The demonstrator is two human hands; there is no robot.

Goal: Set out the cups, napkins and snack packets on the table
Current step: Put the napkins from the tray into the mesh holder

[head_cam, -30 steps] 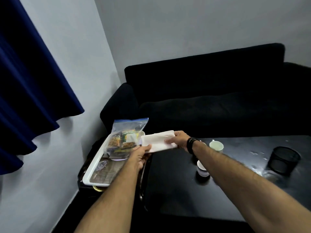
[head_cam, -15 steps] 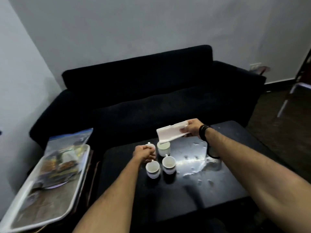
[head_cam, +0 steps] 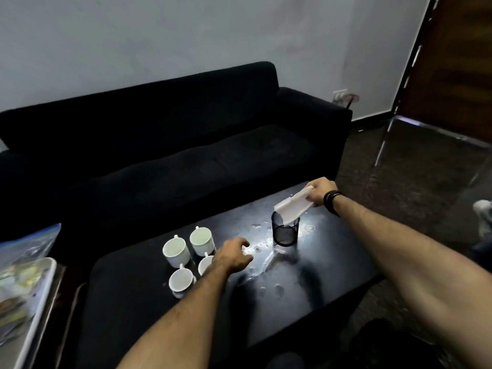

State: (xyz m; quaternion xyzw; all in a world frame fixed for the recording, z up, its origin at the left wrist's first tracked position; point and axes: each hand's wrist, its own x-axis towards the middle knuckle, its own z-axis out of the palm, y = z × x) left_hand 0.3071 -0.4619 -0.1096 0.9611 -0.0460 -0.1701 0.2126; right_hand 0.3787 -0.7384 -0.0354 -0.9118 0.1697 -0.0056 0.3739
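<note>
My right hand [head_cam: 320,191] grips a white stack of napkins [head_cam: 291,208] and tilts its lower end into the top of a black mesh holder [head_cam: 285,232] on the black table [head_cam: 314,283]. My left hand [head_cam: 232,255] hovers over the table with fingers apart and nothing in it, partly covering one white cup [head_cam: 205,265]. Several white cups stand in a cluster left of it, among them a rear pair [head_cam: 175,253] [head_cam: 202,240] and a front one [head_cam: 181,280]. The snack packets [head_cam: 26,251] lie in a clear bag on a white tray [head_cam: 40,299] at the far left.
A black sofa [head_cam: 173,145] runs behind the table. The table top is wet with droplets around the mesh holder. A metal chair leg [head_cam: 383,145] and a brown door stand at the right. The tray rests on a low side stand left of the table.
The view swung right from the tray to the table. My right hand carried the napkins from the tray across to the mesh holder. My left hand let go of them and moved over the cups.
</note>
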